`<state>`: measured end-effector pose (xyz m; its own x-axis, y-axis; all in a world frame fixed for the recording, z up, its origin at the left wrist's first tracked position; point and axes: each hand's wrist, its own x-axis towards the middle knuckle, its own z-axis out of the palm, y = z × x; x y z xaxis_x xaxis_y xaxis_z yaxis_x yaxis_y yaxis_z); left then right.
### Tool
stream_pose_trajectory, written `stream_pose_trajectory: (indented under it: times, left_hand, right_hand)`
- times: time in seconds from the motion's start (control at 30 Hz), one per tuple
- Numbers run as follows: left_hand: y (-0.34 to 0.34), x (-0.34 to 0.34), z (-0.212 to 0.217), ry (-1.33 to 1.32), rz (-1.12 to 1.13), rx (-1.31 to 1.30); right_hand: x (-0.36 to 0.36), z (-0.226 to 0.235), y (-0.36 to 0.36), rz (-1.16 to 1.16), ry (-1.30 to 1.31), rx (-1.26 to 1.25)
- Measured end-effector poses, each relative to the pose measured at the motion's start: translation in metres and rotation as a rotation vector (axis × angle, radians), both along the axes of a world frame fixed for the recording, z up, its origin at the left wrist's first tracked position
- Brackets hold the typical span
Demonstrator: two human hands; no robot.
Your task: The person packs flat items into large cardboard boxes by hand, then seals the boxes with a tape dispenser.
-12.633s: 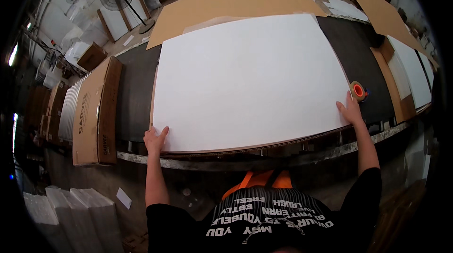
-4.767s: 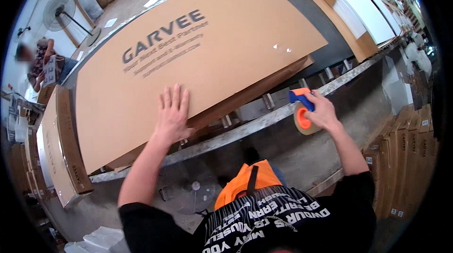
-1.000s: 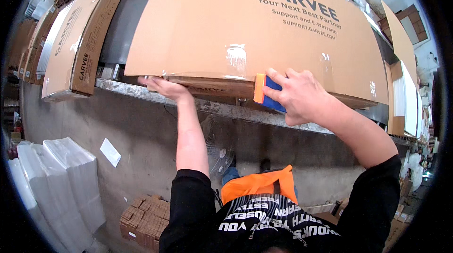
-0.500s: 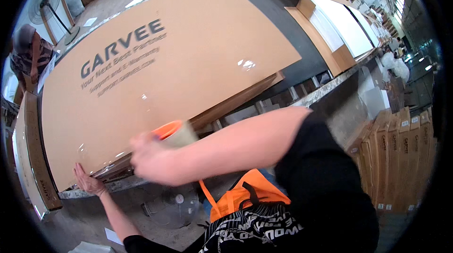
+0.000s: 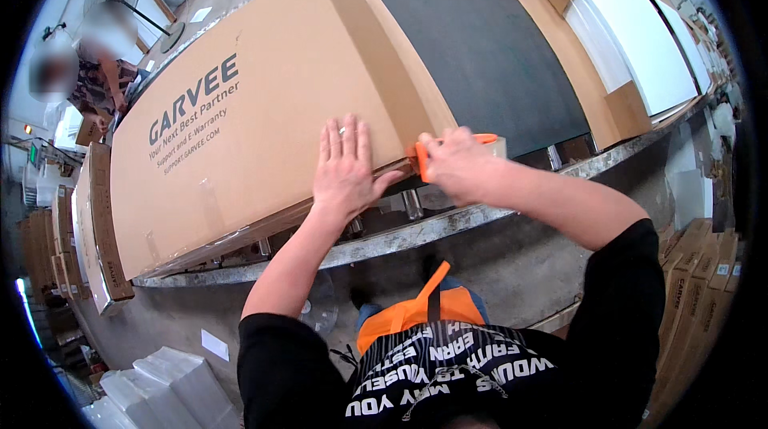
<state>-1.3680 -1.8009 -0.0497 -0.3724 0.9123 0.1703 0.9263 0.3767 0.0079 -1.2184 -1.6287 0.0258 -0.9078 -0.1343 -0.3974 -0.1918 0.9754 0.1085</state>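
A large flat brown carton (image 5: 276,121) with dark print lies on the work line in front of me. My left hand (image 5: 344,177) rests palm down on its top near the right end of the near edge, fingers stretched out. At the near right corner, my right hand (image 5: 458,163) is wrapped round an orange tape dispenser (image 5: 419,159), which is against the carton's edge. Part of a pale tape roll (image 5: 499,147) shows behind my fingers. Shiny clear tape runs along the near edge. Beside the carton's right end, a brown flap (image 5: 408,57) sticks out.
Metal rollers (image 5: 412,203) show along the near rail (image 5: 384,242). A dark mat (image 5: 496,53) lies right of the carton, then an open carton with white panels (image 5: 632,37). Another carton (image 5: 102,229) is at the left end. A co-worker (image 5: 112,77) stands far left; stacked cartons (image 5: 692,293) lean right.
My left hand has gone from the near left corner to the carton's right part. The right hand has carried the tape dispenser rightward to the near right corner. The view has shifted.
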Motion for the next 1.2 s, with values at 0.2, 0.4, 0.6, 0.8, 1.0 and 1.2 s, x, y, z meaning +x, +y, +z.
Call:
stream_pose_trajectory:
  times: [0.2,0.4,0.6,0.8,1.0,1.2]
  left_hand:
    - [0.021,0.002,-0.007,0.144,-0.028,0.03]
    - [0.028,0.009,-0.016,0.139,0.021,0.168]
    - [0.022,0.013,-0.026,0.138,0.024,0.346]
    - [0.002,-0.004,-0.007,-0.206,-0.092,0.306]
    - [-0.056,-0.073,-0.008,-0.118,0.5,0.194]
    - [-0.021,-0.059,0.02,-0.105,0.653,-0.046]
  right_hand:
    - [-0.001,-0.07,-0.067,0.426,0.1,1.311]
    - [0.019,-0.009,-0.037,-0.044,-0.639,0.116]
    - [0.062,0.049,0.017,-0.708,0.174,-1.093]
    - [-0.093,0.005,0.04,-0.808,0.583,-1.814]
    - [-0.266,-0.038,0.034,-0.62,0.233,-1.627]
    - [-0.397,-0.088,0.156,-0.465,0.68,-0.378]
